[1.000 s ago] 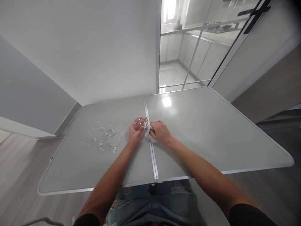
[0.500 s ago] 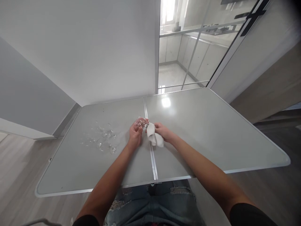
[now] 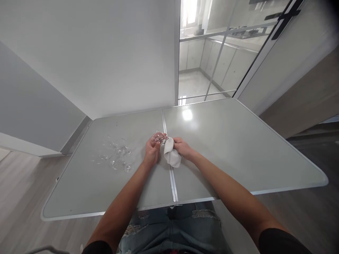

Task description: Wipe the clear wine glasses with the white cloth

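Left hand curled around a small clear drinking glass, fingers wrapped on its side, glass lifted just off the tabletop, mouth tipped toward the right. Cannot tell if anything is inside the glass; it looks see-through and bare. Right hand pinched shut on a crumpled white cloth, cloth bunched between thumb and fingers, its upper end touching the glass rim, its lower end hanging close to the tabletop. Both hands meet right over the silver metal centre seam of the grey folding table.

A cluster of clear stemmed glasses sits on the left half of the table, near the left hand but apart from it; some seem to lie on their sides, exact count hard to tell as they blur into the surface. No contents visible in them.

Right half of the table is open surface out to the rounded metal edge. Near edge runs just in front of the person's blue ripped jeans. Left edge is close to the glass cluster. Far edge butts up to a white wall, and beyond the far right corner a glass sliding door shows pale cabinets. Wood-look floor to the left of the table.

Nothing stands between the two hands and the glass cluster.
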`<state>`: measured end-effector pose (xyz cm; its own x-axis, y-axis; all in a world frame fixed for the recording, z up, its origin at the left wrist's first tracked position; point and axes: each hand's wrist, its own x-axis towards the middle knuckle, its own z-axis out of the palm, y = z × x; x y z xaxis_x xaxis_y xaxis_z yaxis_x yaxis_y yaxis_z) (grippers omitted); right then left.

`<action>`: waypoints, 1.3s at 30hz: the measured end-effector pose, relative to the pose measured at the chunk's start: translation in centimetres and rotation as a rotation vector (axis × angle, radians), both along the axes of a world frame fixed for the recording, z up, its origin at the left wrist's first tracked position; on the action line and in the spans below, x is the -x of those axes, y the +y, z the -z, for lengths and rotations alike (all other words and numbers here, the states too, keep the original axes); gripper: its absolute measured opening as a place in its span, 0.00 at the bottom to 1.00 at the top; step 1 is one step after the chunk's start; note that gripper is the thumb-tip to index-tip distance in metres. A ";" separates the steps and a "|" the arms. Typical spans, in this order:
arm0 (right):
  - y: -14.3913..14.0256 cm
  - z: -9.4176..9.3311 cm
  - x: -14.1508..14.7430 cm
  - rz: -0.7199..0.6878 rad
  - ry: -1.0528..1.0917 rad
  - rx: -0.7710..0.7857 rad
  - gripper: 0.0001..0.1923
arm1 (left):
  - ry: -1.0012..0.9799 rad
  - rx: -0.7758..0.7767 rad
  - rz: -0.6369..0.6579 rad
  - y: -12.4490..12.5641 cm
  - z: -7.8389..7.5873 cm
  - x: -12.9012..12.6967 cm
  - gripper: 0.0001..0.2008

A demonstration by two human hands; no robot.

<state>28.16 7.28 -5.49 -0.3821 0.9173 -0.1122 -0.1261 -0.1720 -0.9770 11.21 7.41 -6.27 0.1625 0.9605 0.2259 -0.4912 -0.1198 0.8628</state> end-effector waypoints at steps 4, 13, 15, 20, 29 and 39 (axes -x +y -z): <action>0.1 0.3 -0.8 -0.157 0.184 0.250 0.12 | 0.030 -0.024 0.041 -0.3 -0.4 0.0 0.32; 0.4 0.1 -1.1 -0.092 -0.096 -0.125 0.10 | 0.023 -0.027 0.057 -0.1 -0.7 0.2 0.35; 0.2 0.0 -0.7 -0.001 -0.334 -0.398 0.07 | 0.022 -0.013 0.023 0.0 -0.7 0.2 0.34; 0.0 0.4 -0.4 0.131 -0.651 -0.670 0.04 | 0.033 -0.032 0.016 0.4 -0.4 0.3 0.32; 0.4 0.3 -1.0 -0.051 0.060 0.078 0.11 | 0.052 -0.030 0.103 0.0 -0.5 0.6 0.36; 1.4 2.6 -0.6 0.036 -0.003 -0.116 0.13 | 0.117 -0.030 0.098 1.2 1.1 0.3 0.40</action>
